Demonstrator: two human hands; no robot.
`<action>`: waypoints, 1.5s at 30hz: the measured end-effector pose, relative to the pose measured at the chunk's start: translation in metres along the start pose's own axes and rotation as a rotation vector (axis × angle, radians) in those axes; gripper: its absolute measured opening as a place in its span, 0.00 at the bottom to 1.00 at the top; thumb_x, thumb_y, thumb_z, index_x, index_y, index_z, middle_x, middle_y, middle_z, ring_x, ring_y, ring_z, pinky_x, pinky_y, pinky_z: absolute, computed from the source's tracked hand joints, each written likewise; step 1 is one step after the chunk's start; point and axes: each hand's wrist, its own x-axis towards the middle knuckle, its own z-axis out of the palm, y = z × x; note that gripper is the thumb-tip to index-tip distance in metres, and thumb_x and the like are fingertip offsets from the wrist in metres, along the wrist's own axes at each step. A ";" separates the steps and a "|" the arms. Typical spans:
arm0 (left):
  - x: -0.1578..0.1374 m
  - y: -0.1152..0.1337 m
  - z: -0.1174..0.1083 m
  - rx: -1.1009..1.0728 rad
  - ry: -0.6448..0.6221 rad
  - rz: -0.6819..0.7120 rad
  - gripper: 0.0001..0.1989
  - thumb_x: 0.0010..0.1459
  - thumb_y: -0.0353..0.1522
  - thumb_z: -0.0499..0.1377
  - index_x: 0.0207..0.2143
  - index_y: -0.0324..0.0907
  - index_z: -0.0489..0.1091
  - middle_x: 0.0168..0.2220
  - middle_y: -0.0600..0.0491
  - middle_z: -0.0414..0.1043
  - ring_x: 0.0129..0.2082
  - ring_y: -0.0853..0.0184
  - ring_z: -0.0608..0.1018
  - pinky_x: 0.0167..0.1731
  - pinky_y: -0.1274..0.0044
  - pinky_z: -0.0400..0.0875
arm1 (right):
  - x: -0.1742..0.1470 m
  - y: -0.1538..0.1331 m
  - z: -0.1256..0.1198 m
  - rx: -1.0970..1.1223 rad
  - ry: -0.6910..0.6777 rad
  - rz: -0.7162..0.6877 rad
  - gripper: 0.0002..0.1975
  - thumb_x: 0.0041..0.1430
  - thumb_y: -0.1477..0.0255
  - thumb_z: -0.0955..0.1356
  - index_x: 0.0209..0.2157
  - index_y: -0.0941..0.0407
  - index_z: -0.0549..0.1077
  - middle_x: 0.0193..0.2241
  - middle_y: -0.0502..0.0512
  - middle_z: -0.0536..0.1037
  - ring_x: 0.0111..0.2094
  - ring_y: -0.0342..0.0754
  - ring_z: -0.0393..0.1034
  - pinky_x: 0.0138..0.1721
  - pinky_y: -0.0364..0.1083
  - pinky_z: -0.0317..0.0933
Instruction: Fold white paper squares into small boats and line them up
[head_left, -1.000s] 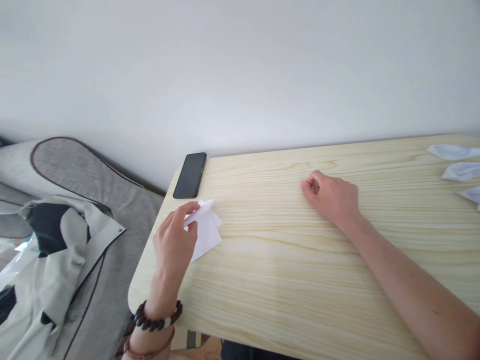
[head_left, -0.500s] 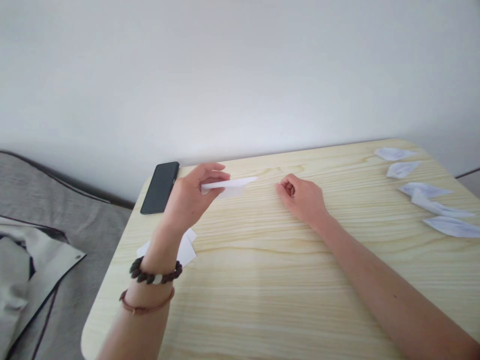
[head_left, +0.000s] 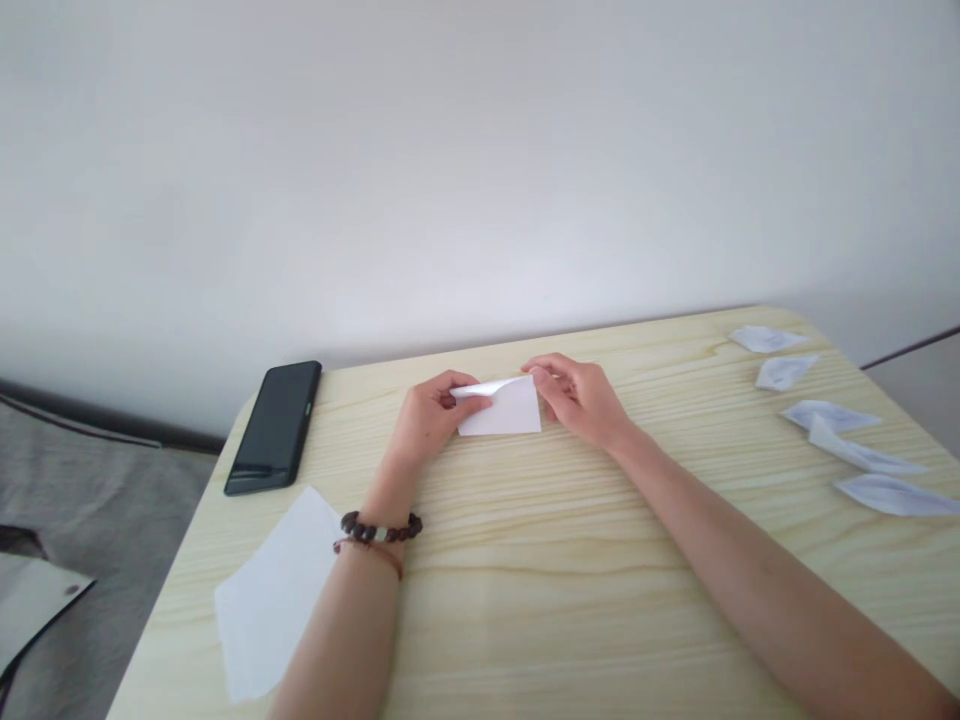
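A folded sheet of white paper is held near the middle of the table, its upper edge lifting in a slight curl. My left hand grips its left end, thumb laid across the front and fingers behind. At the upper right corner, my right hand pinches the paper between thumb and fingers. Under my left forearm lie loose white sheets, partly covered by the arm.
A black smartphone lies at the table's back left. Several folded white paper pieces are lined up along the right side. Behind the wooden table stands a pale wall; grey fabric is at the left.
My right hand has moved left and taken hold of the paper's right corner. The paper now shows its broad face instead of its edge. The camera view has shifted.
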 end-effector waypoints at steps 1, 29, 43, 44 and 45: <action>0.000 0.000 0.000 -0.008 -0.008 0.006 0.17 0.45 0.41 0.68 0.34 0.39 0.73 0.29 0.54 0.74 0.23 0.73 0.70 0.21 0.83 0.62 | -0.001 0.000 -0.001 0.029 -0.042 -0.013 0.22 0.61 0.55 0.63 0.42 0.59 0.72 0.28 0.53 0.76 0.19 0.39 0.65 0.21 0.39 0.59; -0.007 0.011 0.000 -0.389 -0.113 -0.079 0.17 0.54 0.41 0.64 0.40 0.40 0.67 0.28 0.56 0.72 0.25 0.74 0.72 0.26 0.83 0.65 | -0.004 -0.005 -0.004 0.010 -0.025 0.016 0.23 0.48 0.78 0.60 0.40 0.51 0.80 0.40 0.49 0.82 0.15 0.36 0.63 0.17 0.39 0.58; -0.006 0.014 0.012 -0.428 -0.002 -0.140 0.17 0.49 0.39 0.67 0.39 0.41 0.69 0.30 0.55 0.72 0.26 0.72 0.72 0.26 0.81 0.65 | -0.005 -0.009 -0.003 0.087 -0.092 0.187 0.18 0.59 0.57 0.65 0.42 0.55 0.76 0.22 0.50 0.72 0.19 0.42 0.65 0.17 0.40 0.59; -0.006 0.015 0.012 -0.434 0.012 -0.145 0.17 0.49 0.39 0.67 0.39 0.41 0.69 0.30 0.55 0.72 0.26 0.72 0.72 0.26 0.82 0.65 | -0.005 -0.009 -0.002 0.074 -0.094 0.190 0.17 0.59 0.58 0.65 0.40 0.55 0.76 0.21 0.50 0.73 0.19 0.42 0.66 0.18 0.40 0.60; -0.006 0.015 0.012 -0.434 0.020 -0.148 0.17 0.50 0.39 0.66 0.39 0.41 0.69 0.30 0.55 0.72 0.26 0.72 0.71 0.26 0.82 0.65 | -0.005 -0.009 -0.002 0.063 -0.096 0.184 0.16 0.59 0.59 0.66 0.39 0.55 0.76 0.21 0.50 0.73 0.18 0.42 0.66 0.18 0.40 0.60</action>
